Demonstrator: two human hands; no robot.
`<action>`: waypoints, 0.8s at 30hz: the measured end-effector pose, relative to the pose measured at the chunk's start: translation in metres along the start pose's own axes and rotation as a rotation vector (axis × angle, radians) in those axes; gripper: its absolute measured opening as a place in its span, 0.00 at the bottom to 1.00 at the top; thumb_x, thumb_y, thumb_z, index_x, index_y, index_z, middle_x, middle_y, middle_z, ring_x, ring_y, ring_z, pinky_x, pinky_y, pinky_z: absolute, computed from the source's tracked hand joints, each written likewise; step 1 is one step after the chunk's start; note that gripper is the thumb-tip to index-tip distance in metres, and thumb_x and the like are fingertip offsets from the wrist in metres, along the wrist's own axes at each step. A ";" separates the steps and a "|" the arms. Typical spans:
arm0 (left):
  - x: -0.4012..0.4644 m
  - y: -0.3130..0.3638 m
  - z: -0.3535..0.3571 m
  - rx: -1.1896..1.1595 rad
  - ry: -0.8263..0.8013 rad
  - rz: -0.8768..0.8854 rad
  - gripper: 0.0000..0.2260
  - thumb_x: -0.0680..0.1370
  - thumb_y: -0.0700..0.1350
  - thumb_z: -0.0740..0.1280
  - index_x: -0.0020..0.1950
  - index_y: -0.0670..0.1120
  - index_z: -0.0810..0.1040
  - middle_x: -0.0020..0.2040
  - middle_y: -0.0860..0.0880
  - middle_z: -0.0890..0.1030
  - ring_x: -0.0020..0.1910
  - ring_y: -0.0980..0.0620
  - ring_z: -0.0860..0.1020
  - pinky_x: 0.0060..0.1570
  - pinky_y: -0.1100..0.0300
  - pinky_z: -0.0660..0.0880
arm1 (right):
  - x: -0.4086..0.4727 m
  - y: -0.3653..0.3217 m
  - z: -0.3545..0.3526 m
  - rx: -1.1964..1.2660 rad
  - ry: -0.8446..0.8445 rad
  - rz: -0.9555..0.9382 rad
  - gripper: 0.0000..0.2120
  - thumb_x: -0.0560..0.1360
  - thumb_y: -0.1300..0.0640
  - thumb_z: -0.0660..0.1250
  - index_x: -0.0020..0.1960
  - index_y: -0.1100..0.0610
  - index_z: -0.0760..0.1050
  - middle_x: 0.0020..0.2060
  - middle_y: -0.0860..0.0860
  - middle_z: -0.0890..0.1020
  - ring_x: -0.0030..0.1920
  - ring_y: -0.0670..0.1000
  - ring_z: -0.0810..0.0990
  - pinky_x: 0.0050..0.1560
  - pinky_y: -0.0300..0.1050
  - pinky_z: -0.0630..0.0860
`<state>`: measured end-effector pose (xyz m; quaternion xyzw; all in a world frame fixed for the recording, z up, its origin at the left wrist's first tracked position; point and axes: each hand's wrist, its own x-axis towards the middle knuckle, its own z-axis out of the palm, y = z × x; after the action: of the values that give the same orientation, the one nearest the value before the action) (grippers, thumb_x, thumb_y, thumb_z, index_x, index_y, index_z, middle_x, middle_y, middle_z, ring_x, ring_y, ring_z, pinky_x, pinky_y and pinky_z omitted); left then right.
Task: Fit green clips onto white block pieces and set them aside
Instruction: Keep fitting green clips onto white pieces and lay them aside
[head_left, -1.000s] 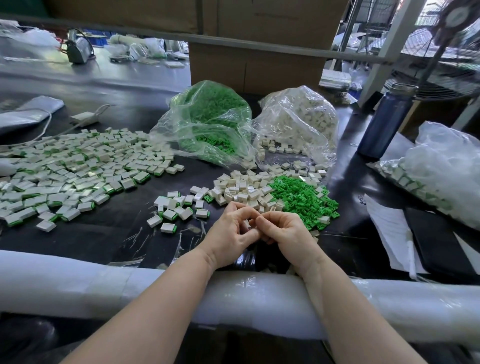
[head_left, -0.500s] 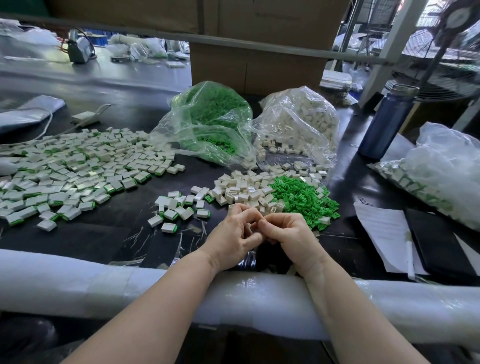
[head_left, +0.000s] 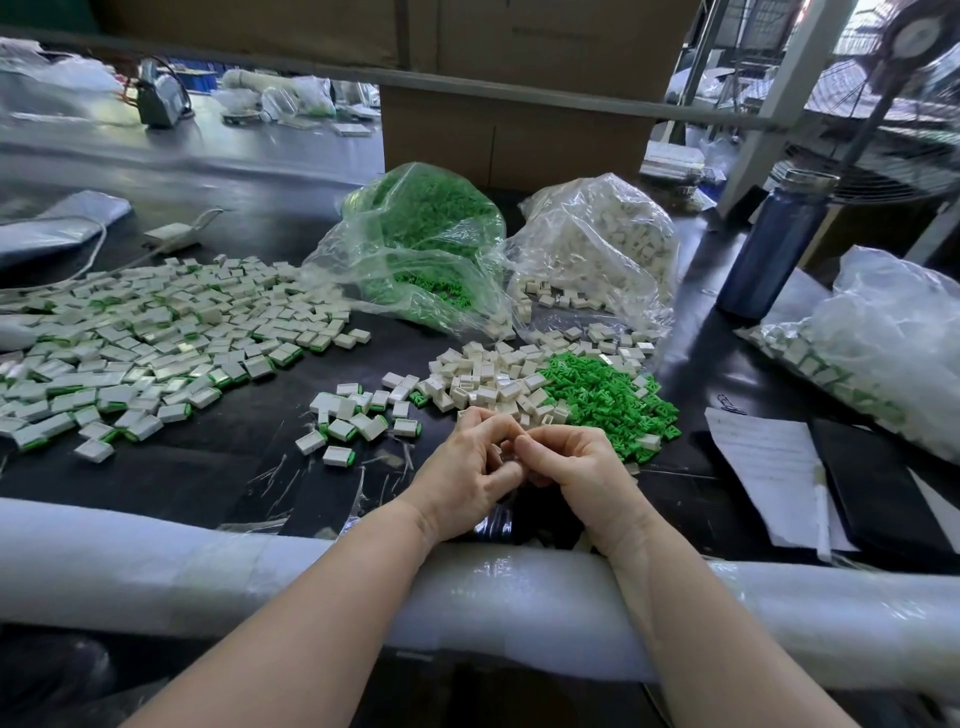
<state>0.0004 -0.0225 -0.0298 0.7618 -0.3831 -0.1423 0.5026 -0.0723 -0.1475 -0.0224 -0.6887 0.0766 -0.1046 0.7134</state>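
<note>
- Left hand (head_left: 467, 470) and right hand (head_left: 582, 467) meet fingertip to fingertip at the near edge of the dark worktop (head_left: 208, 467), fingers of both curled tight round something small; the piece is hidden, so cannot tell its long axis or which way it points.
- Loose white blocks (head_left: 488, 379) at 12 o'clock from the hands: small matte rectangular shells, lying every way.
- Loose green clips (head_left: 608, 400) at 1 o'clock, just beside the blocks: small, angular, jumbled.
- Small clipped group (head_left: 358, 415) at 10 o'clock: white, with a green edge on one face.
- Big finished spread (head_left: 145, 343) further out at 10 o'clock, mostly lying flat.
- Crinkled clear bags at 12: green clip bag (head_left: 415, 249), white block bag (head_left: 597, 249).
- Blue bottle (head_left: 769, 244) stands upright at 2 o'clock.
- Forearms rest on a padded white roll (head_left: 156, 561).
</note>
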 end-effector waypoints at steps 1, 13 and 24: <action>0.000 0.000 0.000 -0.001 -0.002 -0.001 0.11 0.74 0.37 0.66 0.41 0.55 0.72 0.50 0.49 0.69 0.37 0.54 0.71 0.47 0.59 0.74 | 0.000 0.000 0.000 -0.005 -0.009 0.000 0.07 0.75 0.66 0.65 0.41 0.63 0.81 0.27 0.50 0.81 0.28 0.42 0.77 0.30 0.31 0.72; -0.002 0.002 0.000 0.050 -0.020 0.013 0.13 0.73 0.38 0.65 0.40 0.57 0.71 0.50 0.51 0.68 0.38 0.53 0.71 0.48 0.56 0.74 | 0.000 0.001 0.000 -0.043 0.050 0.041 0.06 0.73 0.68 0.66 0.39 0.67 0.80 0.27 0.54 0.78 0.26 0.44 0.74 0.30 0.35 0.71; -0.002 0.002 0.000 0.071 -0.032 0.002 0.10 0.73 0.39 0.65 0.42 0.55 0.72 0.51 0.50 0.69 0.40 0.52 0.72 0.50 0.51 0.75 | 0.001 0.002 -0.001 -0.045 0.055 0.034 0.07 0.73 0.67 0.66 0.38 0.65 0.81 0.27 0.54 0.78 0.26 0.45 0.74 0.29 0.35 0.71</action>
<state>-0.0014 -0.0216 -0.0282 0.7763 -0.3966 -0.1402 0.4694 -0.0711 -0.1489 -0.0248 -0.7000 0.1102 -0.1093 0.6970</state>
